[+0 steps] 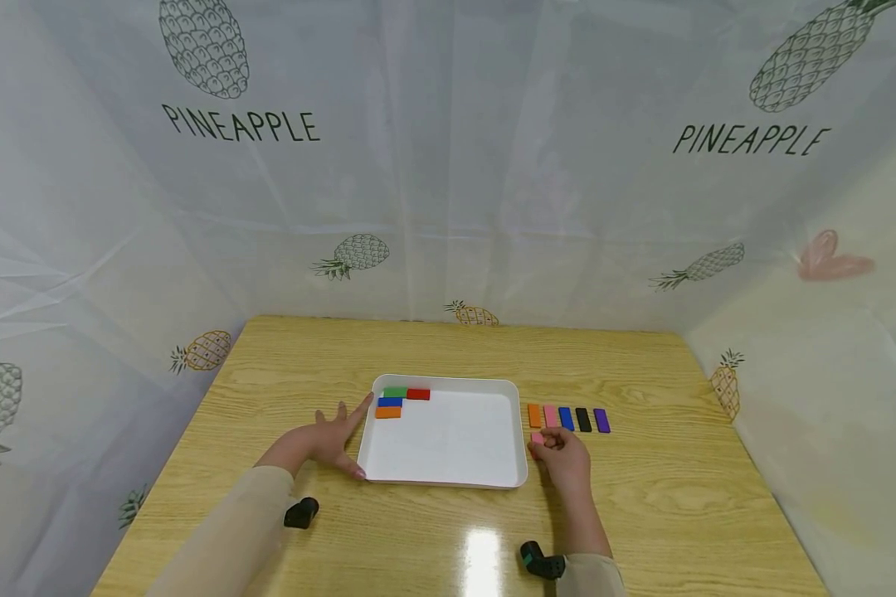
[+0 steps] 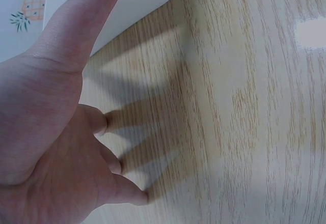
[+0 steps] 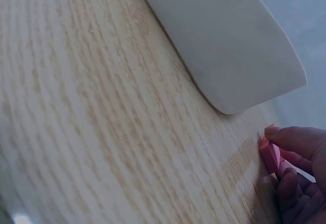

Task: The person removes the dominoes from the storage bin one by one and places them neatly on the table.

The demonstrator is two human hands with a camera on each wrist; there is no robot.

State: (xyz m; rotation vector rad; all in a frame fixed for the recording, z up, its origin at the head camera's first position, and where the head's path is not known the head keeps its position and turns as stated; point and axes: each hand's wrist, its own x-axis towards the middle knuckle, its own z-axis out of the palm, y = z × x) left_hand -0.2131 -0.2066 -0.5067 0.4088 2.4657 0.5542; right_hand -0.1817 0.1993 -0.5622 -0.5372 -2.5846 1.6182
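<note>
With its fingers spread, my left hand (image 1: 330, 439) touches the left side of a white tray (image 1: 448, 452), thumb at the near corner. My right hand (image 1: 569, 466) pinches a small pink block (image 3: 269, 154) between thumb and fingers, just off the tray's right side. Inside the tray, at the far left, a green block (image 1: 395, 392) and a red block (image 1: 418, 395) lie end to end. Below them are a blue block (image 1: 391, 402) and an orange block (image 1: 388, 412). The left wrist view shows the palm and the tray's corner.
Right of the tray stands a row: an orange block (image 1: 534, 415), a second pink block (image 1: 550, 415), another blue block (image 1: 566, 419), a black block (image 1: 583, 419) and a purple block (image 1: 602, 420). The wooden table (image 1: 687, 497) is surrounded by a pineapple-print curtain (image 1: 493, 207).
</note>
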